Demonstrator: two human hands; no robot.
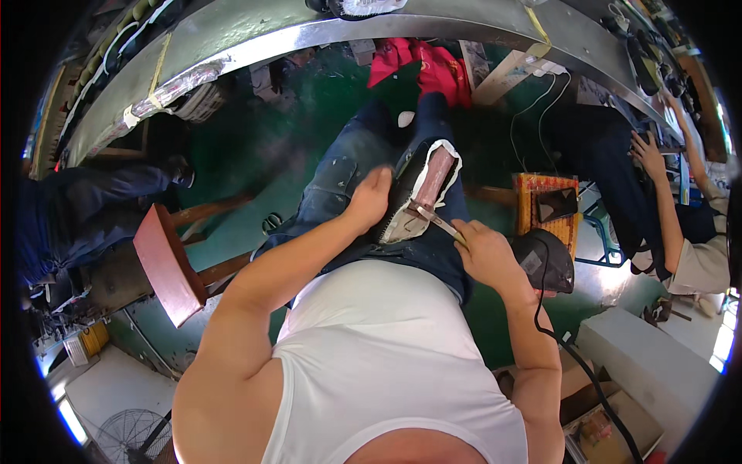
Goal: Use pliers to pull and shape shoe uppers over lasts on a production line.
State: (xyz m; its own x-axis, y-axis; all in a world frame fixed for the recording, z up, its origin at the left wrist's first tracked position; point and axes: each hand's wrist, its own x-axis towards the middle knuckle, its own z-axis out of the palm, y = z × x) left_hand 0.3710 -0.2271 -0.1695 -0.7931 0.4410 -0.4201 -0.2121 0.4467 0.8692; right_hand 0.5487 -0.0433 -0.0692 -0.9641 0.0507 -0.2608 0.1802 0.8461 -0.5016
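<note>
Across my thighs lies a shoe upper (397, 207) on a last, sole side up, with a dark outer side and a ragged white edge. The pinkish-brown last bottom (437, 172) shows between the folded edges. My right hand (488, 255) is closed around the handle of what looks like a pair of pincers (437, 221). Their metal head touches the shoe's near end. My left hand (372, 197) is at the shoe's left side, fingers curled and slightly blurred. Whatever it grips, if anything, is hidden.
A metal-edged bench (286, 48) curves across the front. To my left stands a reddish wooden stool (171, 263). At right are a woven-topped seat (525, 205) with a phone (558, 205), a dark cap-like object (545, 261) with a cable, and a seated co-worker (688, 240).
</note>
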